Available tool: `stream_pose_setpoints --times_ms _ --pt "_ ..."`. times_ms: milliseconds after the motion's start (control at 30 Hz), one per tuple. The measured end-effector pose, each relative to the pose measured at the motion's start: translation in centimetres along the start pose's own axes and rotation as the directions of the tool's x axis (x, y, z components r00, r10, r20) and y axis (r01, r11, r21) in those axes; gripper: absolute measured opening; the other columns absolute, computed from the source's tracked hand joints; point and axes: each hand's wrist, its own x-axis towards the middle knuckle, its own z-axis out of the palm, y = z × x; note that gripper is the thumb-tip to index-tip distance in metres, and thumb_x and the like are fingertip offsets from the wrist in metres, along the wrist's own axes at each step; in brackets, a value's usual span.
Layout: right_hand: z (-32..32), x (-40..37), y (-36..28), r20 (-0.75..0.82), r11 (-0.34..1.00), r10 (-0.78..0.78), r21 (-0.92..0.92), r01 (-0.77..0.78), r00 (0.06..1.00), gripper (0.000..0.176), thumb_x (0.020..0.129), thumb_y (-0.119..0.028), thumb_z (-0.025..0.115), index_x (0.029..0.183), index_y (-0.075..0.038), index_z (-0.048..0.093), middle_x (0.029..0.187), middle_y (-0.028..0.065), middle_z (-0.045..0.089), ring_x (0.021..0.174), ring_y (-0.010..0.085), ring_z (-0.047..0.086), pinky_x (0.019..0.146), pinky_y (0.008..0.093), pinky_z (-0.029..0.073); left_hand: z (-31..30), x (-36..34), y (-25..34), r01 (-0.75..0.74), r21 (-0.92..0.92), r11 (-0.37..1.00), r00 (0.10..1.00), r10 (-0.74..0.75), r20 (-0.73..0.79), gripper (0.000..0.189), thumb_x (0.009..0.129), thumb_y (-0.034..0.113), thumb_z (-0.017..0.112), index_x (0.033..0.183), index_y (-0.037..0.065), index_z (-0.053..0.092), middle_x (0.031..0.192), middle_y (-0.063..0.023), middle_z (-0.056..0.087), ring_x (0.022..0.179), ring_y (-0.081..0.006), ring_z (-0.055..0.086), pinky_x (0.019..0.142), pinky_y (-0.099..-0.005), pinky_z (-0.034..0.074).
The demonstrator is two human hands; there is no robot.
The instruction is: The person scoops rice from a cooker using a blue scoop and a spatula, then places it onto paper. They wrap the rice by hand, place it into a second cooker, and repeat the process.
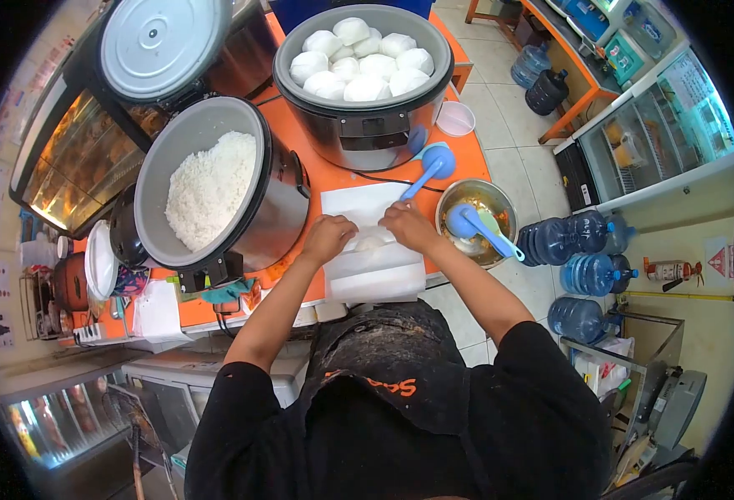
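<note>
A sheet of white wrapping paper (pixel 359 200) lies at the front of the orange table, with more paper stacked under it. A pale rounded mound, likely rice (pixel 372 242), sits on it, partly covered by a fold. My left hand (pixel 331 237) is at the paper's left side, its fingers curled on the paper. Opposite it, my right hand (pixel 409 226) has its fingers bent down on the paper's right side. Both appear to grip the paper, though the fingertips are partly hidden. Beyond my right hand rests a blue scoop (pixel 430 169).
An open rice cooker of loose rice (pixel 214 187) stands left. Another cooker (pixel 359 133) holds several white wrapped bundles. At the right edge, a metal bowl (pixel 509 208) contains food and blue-handled utensils. A pink cup (pixel 456 119) stands behind it. Water bottles (pixel 567 237) lie stacked at right.
</note>
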Motion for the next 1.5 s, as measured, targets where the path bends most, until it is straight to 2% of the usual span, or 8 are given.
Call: stream_pose_setpoints --times_ms 467,833,967,1100,1267,1333,1433,1500 --pt "3.0 -7.4 -2.8 -0.162 0.990 -0.074 0.110 0.093 0.984 0.036 0.076 0.000 0.060 0.111 -0.002 0.069 0.106 0.0086 0.066 0.099 0.0264 0.060 0.086 0.0375 0.052 2.5 -5.7 1.9 -0.160 0.081 0.984 0.987 0.161 -0.008 0.024 0.080 0.004 0.068 0.101 0.013 0.076 0.101 -0.0061 0.070 0.102 -0.0266 0.065 0.093 -0.0419 0.049" --pt "4.3 -8.2 -5.6 -0.267 0.983 0.059 0.183 -0.010 0.962 0.034 0.084 -0.008 0.064 0.117 0.000 0.064 0.105 0.0105 0.067 0.103 0.0270 0.060 0.093 0.0387 0.051 6.3 -8.7 3.2 0.086 -0.140 0.986 0.991 -0.099 -0.085 0.041 0.084 0.012 0.072 0.123 0.009 0.060 0.111 -0.0119 0.069 0.107 -0.0336 0.065 0.093 -0.0448 0.050" --pt "7.3 -8.3 -4.7 -0.077 0.934 0.271 0.262 -0.243 0.960 0.036 0.087 -0.011 0.064 0.122 -0.005 0.061 0.108 0.0154 0.066 0.103 0.0342 0.062 0.090 0.0436 0.052 8.2 -8.0 1.5 0.295 -0.138 0.946 0.953 -0.301 -0.028 0.043 0.081 0.014 0.076 0.121 0.008 0.059 0.105 -0.0120 0.072 0.101 -0.0338 0.068 0.088 -0.0454 0.052" --pt "6.8 -4.7 -3.5 0.221 0.714 0.542 0.387 -0.583 0.811 0.037 0.086 -0.008 0.065 0.123 -0.006 0.063 0.103 0.0210 0.069 0.095 0.0392 0.066 0.084 0.0471 0.053 6.1 -5.0 1.8 0.436 -0.113 0.893 0.900 -0.429 0.081 0.047 0.080 0.014 0.075 0.125 0.009 0.060 0.092 -0.0104 0.074 0.097 -0.0331 0.070 0.083 -0.0464 0.053" --pt "6.2 -3.1 -2.3 0.181 0.897 0.329 0.245 -0.367 0.927 0.028 0.087 -0.005 0.061 0.114 -0.002 0.068 0.092 0.0217 0.070 0.089 0.0386 0.068 0.080 0.0480 0.054 5.0 -3.4 1.7 0.280 0.151 0.948 0.918 -0.311 0.246 0.049 0.080 0.019 0.075 0.126 0.007 0.064 0.093 -0.0116 0.073 0.095 -0.0319 0.070 0.079 -0.0475 0.054" --pt "5.7 -3.5 -2.9 0.247 0.903 0.341 0.183 -0.389 0.907 0.023 0.089 -0.007 0.059 0.108 0.000 0.068 0.093 0.0215 0.068 0.090 0.0379 0.067 0.081 0.0479 0.054 6.8 -5.0 1.2 0.224 0.120 0.967 0.972 -0.230 0.043 0.042 0.080 0.020 0.075 0.119 0.008 0.067 0.094 -0.0137 0.069 0.089 -0.0351 0.069 0.077 -0.0486 0.054" --pt "6.6 -5.6 -4.7 -0.148 0.958 0.265 0.152 -0.243 0.953 0.018 0.092 -0.010 0.055 0.099 0.002 0.067 0.091 0.0201 0.065 0.091 0.0377 0.064 0.082 0.0465 0.054 8.7 -5.9 0.6 0.212 0.118 0.970 0.977 -0.208 -0.044 0.038 0.077 0.022 0.077 0.113 0.009 0.070 0.098 -0.0136 0.065 0.085 -0.0353 0.067 0.075 -0.0482 0.054" --pt "6.8 -5.7 -4.5 -0.089 0.946 0.290 0.180 -0.271 0.953 0.018 0.092 -0.012 0.054 0.094 0.001 0.066 0.090 0.0192 0.062 0.092 0.0379 0.063 0.082 0.0472 0.053 8.8 -5.8 0.5 0.223 0.117 0.968 0.974 -0.227 0.023 0.040 0.075 0.023 0.079 0.112 0.010 0.070 0.101 -0.0128 0.063 0.088 -0.0346 0.066 0.077 -0.0486 0.053"
